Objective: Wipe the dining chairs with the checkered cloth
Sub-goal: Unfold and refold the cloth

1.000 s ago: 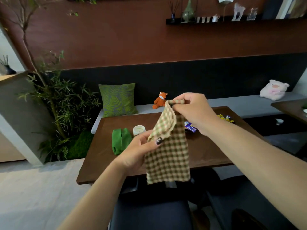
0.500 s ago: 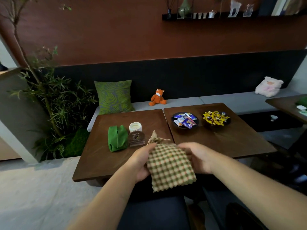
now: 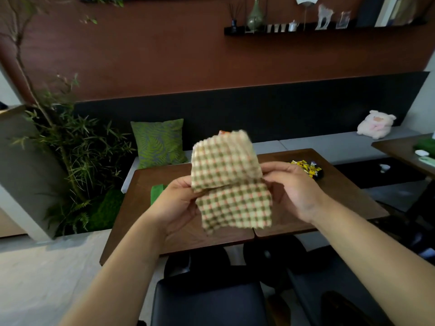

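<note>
Nubby woven cloth (image 3: 231, 182) (matt); wood table (image 3: 348, 198).

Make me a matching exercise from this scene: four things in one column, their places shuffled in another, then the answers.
Things:
1. cloth
2. cushion
3. pink plush
4. vase

Places:
A. wall shelf
B. bench, right end
C. held in both hands
D. bench, beside the plant

Pairs: 1-C, 2-D, 3-B, 4-A
</note>
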Available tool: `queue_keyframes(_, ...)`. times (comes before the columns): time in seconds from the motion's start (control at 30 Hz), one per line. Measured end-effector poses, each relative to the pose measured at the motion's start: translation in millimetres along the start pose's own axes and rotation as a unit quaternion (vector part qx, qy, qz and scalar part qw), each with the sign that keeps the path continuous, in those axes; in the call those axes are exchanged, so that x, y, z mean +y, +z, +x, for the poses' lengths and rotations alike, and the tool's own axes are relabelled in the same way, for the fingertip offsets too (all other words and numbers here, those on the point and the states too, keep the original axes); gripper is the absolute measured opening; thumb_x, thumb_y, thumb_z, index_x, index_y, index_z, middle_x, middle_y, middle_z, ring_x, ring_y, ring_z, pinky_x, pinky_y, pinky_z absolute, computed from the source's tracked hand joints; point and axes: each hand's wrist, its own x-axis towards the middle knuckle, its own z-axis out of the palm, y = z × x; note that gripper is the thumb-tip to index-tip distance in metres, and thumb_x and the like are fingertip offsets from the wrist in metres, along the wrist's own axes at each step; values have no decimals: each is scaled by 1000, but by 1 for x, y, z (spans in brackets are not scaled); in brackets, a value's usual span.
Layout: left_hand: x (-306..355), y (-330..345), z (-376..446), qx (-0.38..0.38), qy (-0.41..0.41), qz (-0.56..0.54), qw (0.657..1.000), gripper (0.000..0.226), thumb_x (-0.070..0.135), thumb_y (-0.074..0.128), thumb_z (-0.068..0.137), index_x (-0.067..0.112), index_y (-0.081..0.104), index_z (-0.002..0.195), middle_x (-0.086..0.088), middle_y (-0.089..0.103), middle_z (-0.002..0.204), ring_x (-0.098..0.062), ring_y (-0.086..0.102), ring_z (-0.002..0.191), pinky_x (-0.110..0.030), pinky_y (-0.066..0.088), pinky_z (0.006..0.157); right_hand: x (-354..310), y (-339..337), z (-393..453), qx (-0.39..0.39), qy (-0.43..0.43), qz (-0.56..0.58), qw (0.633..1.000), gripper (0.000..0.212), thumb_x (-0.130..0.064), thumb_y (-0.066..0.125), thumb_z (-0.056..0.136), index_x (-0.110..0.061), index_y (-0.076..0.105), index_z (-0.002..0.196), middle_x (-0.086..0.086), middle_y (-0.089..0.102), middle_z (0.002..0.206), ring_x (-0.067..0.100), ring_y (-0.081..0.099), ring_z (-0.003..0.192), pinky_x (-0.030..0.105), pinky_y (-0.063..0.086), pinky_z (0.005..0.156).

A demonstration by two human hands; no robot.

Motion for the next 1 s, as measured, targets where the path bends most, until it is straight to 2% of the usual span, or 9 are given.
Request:
queue_keyframes(0.13, -1, -5, -6, 19, -26, 63, 998, 35, -7, 47, 84, 8, 76, 71, -16, 73, 89, -22, 71, 78, -29, 59, 68, 11, 6, -5, -20, -21, -129, 991, 50, -2, 34, 94, -16, 78, 75, 0, 74, 91, 14, 67, 89, 20, 53, 69)
queue_keyframes(0.27, -5, -10, -7, 32, -74, 18, 997, 32, 8, 37, 78, -2, 67, 85, -22, 68, 92, -29, 65, 76, -33, 55, 60, 29, 5, 7, 39, -29, -215, 975, 6, -22, 68, 82, -26, 73, 83, -6, 71, 94, 11, 64, 94, 23, 52, 79)
queue_keyframes(0.33, -10, -7, -8, 48, -62, 8, 997, 27, 17, 52, 75, 1, 67, 90, -17, 68, 87, -23, 65, 69, -29, 54, 58, 38, 7, 13, 38, -38, -257, 965, 26, -20, 78, 73, -35, 66, 91, -13, 68, 99, 6, 64, 95, 23, 54, 80)
queue_keyframes(0.43, -25, -6, -7, 152, 13, 160, 975, 29, 3, 72, 81, 15, 67, 107, -10, 68, 100, -20, 67, 82, -36, 57, 75, 50, 17, 17, 45, -30, -229, 972, 52, -15, 81, 73, -40, 57, 112, -12, 68, 102, 1, 66, 92, 18, 54, 75)
queue_keyframes(0.57, -39, -17, -10, 198, 14, 205, 959, 52, 7, 81, 74, 19, 64, 122, -4, 71, 108, -20, 69, 98, -39, 58, 85, 76, 30, 18, 103, -31, -216, 970, 43, -13, 79, 75, -31, 61, 108, -8, 73, 93, 0, 68, 83, 16, 54, 66)
queue_keyframes(0.7, -51, -40, -10, 164, -31, 87, 982, 25, 4, 80, 69, 8, 75, 93, -18, 74, 96, -32, 72, 87, -37, 59, 69, 102, 41, 16, 120, -3, -177, 977, 18, -12, 72, 81, -24, 67, 94, -5, 75, 88, 8, 71, 81, 26, 57, 66)
queue_keyframes(0.83, -77, -65, -2, 154, -68, 46, 985, 6, 12, 70, 84, 14, 76, 85, -14, 75, 92, -28, 72, 84, -36, 58, 67, 134, 51, 14, 141, 39, -112, 983, 12, -11, 64, 88, -20, 69, 94, -5, 74, 89, 8, 70, 85, 17, 52, 66)
queue_keyframes(0.93, -111, -81, 9, 187, -23, 232, 954, 13, 21, 58, 95, 25, 67, 87, 7, 72, 83, -6, 66, 83, -16, 47, 68, 167, 58, 14, 174, 69, -138, 973, 11, -21, 55, 94, -27, 63, 96, -5, 72, 93, 6, 67, 87, 21, 52, 72)
queue_keyframes(1.0, -135, -86, 16, 196, 10, 354, 914, 16, 23, 54, 96, 33, 56, 84, 12, 65, 76, 8, 58, 74, -5, 39, 58, 192, 61, 17, 206, 79, -191, 956, 13, -23, 48, 97, -32, 57, 92, -10, 65, 93, 2, 62, 85, 19, 49, 72)
